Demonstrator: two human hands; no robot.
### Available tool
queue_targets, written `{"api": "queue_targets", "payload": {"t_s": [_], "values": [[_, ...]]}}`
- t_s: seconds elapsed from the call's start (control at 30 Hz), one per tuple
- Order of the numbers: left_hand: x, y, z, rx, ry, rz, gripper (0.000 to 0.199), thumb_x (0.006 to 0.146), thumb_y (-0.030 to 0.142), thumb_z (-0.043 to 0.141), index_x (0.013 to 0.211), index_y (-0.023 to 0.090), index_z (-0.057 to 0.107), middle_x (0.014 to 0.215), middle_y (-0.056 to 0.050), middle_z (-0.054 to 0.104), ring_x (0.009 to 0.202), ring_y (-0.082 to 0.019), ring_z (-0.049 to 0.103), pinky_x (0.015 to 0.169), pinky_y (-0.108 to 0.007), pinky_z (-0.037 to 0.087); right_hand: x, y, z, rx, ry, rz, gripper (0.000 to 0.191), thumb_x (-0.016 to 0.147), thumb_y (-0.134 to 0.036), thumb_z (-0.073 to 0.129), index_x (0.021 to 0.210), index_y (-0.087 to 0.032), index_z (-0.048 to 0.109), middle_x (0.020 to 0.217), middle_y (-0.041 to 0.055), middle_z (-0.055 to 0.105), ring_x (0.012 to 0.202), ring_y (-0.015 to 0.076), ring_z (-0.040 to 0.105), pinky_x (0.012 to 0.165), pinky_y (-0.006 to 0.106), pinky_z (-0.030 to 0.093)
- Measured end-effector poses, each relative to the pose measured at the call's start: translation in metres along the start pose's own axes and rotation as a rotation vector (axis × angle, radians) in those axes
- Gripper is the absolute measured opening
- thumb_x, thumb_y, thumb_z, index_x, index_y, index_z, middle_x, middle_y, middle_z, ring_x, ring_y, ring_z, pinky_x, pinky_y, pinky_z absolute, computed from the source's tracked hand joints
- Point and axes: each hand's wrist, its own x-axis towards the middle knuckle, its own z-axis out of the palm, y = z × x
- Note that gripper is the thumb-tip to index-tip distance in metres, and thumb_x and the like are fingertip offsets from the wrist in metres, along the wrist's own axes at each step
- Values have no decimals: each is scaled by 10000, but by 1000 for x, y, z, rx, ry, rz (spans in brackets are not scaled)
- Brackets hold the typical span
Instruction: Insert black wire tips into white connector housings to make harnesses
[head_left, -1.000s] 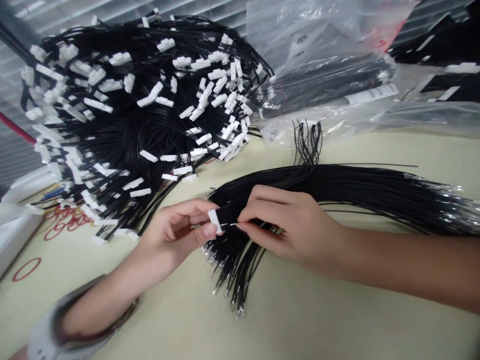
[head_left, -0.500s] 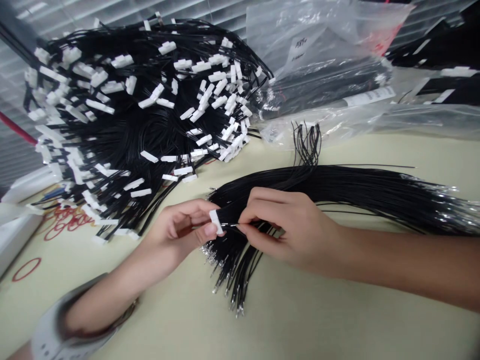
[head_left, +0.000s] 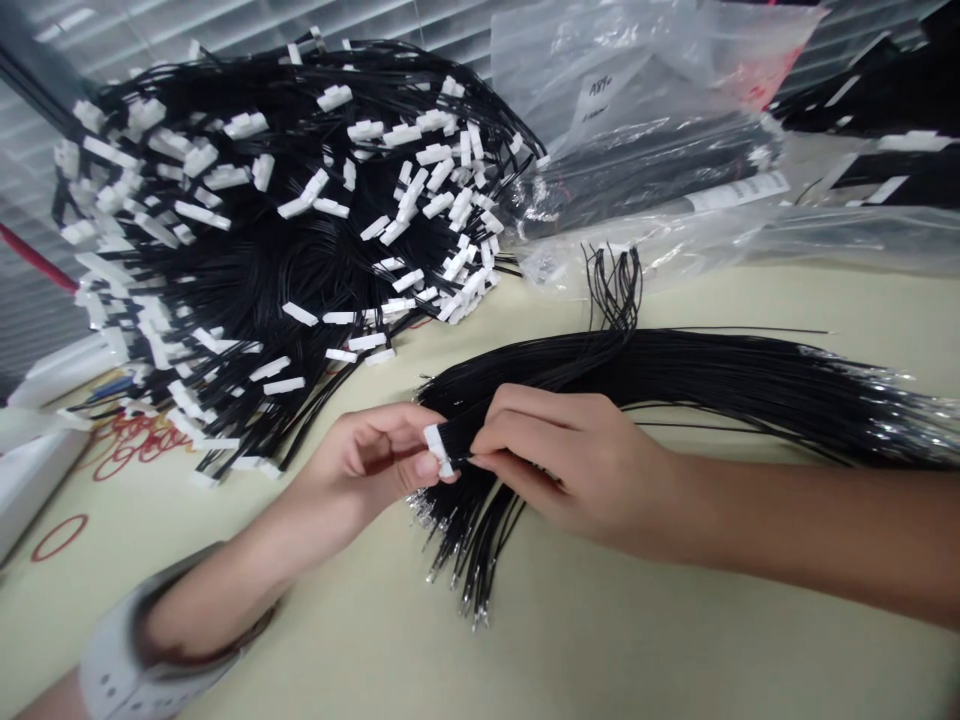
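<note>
Fingers [head_left: 422, 472] of left hand [head_left: 337, 470] clamped on small white rectangular plastic connector housing [head_left: 438, 450], thumb on near end. Wired side turned toward right hand [head_left: 592, 460], probably to keep that face reachable and braced. Row of thin black insulated wires [head_left: 456, 436] running out of housing, partly hidden behind right-hand knuckles. On right hand, thumb and index pinched together on single thin black wire [head_left: 466, 458], close behind its end, just beside housing; short grip likely for stopping flexible wire from bending. End inside housing or only against it: cannot tell, too small.

Under and behind both sets of fingers, thick sheaf of black wires with silver metal tips [head_left: 735, 385] along pale yellow-green surface [head_left: 615, 640]; one end fanned just below the fingers, other well off to right. Likely kept there for short reach. Cluster of black wire tails [head_left: 616, 300] rising past sheaf beyond right fingers; link to held housing not traceable.

Beyond left fingers, big tangled heap of black cables with white plastic connectors [head_left: 300, 270], near, limiting room that way. Left of left fingers, red-orange rubber bands [head_left: 142, 440], then white box [head_left: 37, 470]. Far beyond right fingers, clear plastic bags [head_left: 720, 235] with dark bundles, well apart, not obstructing.
</note>
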Motion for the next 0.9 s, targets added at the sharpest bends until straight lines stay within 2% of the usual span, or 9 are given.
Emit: {"api": "queue_targets", "payload": {"t_s": [0.17, 0.3, 0.6, 0.9], "values": [[-1, 1, 0, 23, -13, -7, 69, 738, 140, 639, 804, 157, 651, 664, -2, 657, 603, -97, 571, 555, -169, 422, 1, 0, 0, 15, -10, -13, 213, 840, -119, 397, 734, -102, 580, 708, 30, 520, 587, 66, 434, 521, 182, 360], [1, 3, -1, -15, -23, 19, 67, 756, 137, 625, 802, 173, 659, 667, 20, 655, 614, -75, 564, 572, -142, 414, 0, 1, -2, 65, 26, 32, 178, 847, -150, 416, 777, -106, 572, 738, 28, 514, 605, 67, 437, 530, 186, 358], [3, -1, -7, -32, 92, 25, 92, 755, 199, 640, 844, 189, 659, 691, -11, 648, 660, -105, 591, 592, -164, 447, 6, 2, -8, 164, 183, 133, 117, 848, -131, 427, 799, -131, 534, 763, 21, 490, 686, 71, 454, 627, 189, 396], [3, -1, -5, 46, 20, 47, 95, 807, 167, 580, 863, 203, 648, 723, 27, 629, 669, -54, 549, 613, -105, 411, 2, 2, -6, 59, 48, 130, 131, 813, -126, 472, 777, -113, 597, 709, 8, 515, 640, 63, 451, 584, 184, 359]]}}
